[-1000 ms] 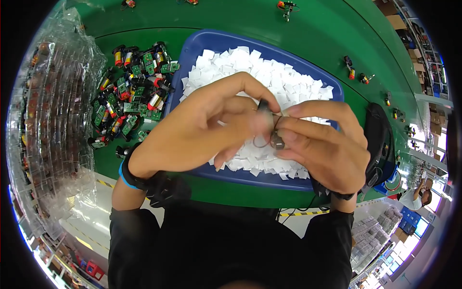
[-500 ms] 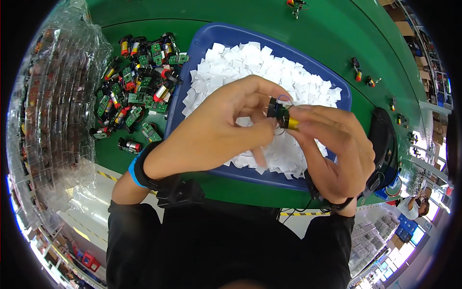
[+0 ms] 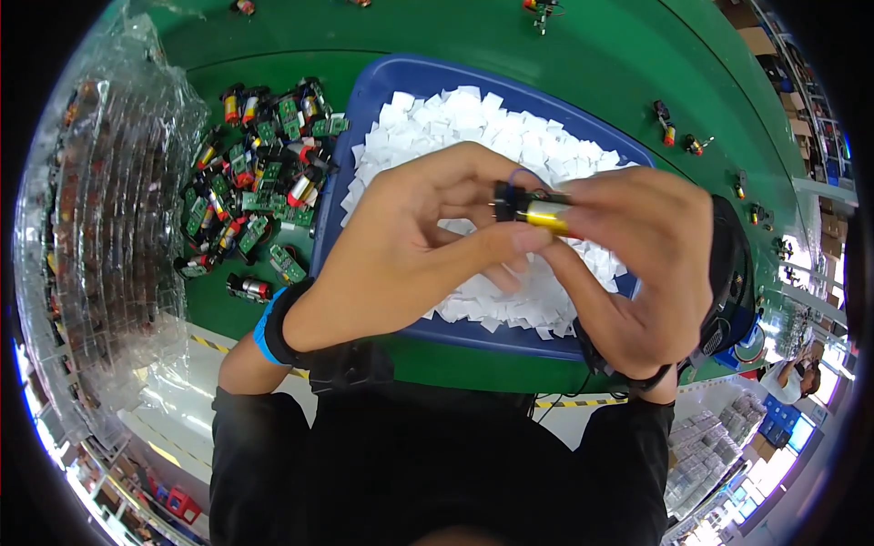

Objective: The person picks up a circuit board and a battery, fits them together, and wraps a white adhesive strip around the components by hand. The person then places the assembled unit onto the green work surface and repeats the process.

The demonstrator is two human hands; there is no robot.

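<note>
Head view
Held part: a small cylindrical component [image 3: 543, 215], smooth yellow metal body with a black cap at its left end and a thin blue wire looping over the top; it sits above the middle of the tray, held between both hands.
Left hand [image 3: 410, 255]: fingers curled, thumb and fingertips [image 3: 528, 238] pressed together on the underside and left end of the cylinder, pinching it.
Right hand [image 3: 637, 264]: fingers closed over the right end of the same cylinder, gripping it from above and behind; a dark strap circles the wrist.
Left wrist: a blue band [image 3: 264, 326] beside a black strap.
Tray [image 3: 382, 91]: blue plastic, rounded corners, raised smooth rim; filled with a loose heap of small white paper squares [image 3: 455, 123], flat and matte, overlapping at all angles.
Parts pile [image 3: 255, 182]: left of the tray, just beside its wall; small green circuit boards mixed with short red, yellow and black cylinders, tangled and glossy.
Plastic bag [image 3: 109, 209]: far left, clear crinkled film with bright reflections, dark parts dimly seen inside.
Surface [image 3: 583, 64]: flat green mat, a few stray small parts [image 3: 669, 127] scattered to the right, well apart from the hands.
Near edge: yellow-and-black striped tape [image 3: 214, 344] runs along the front of the surface, below the tray.
Open room: bare green mat beyond the tray's far rim and along its right side.
</note>
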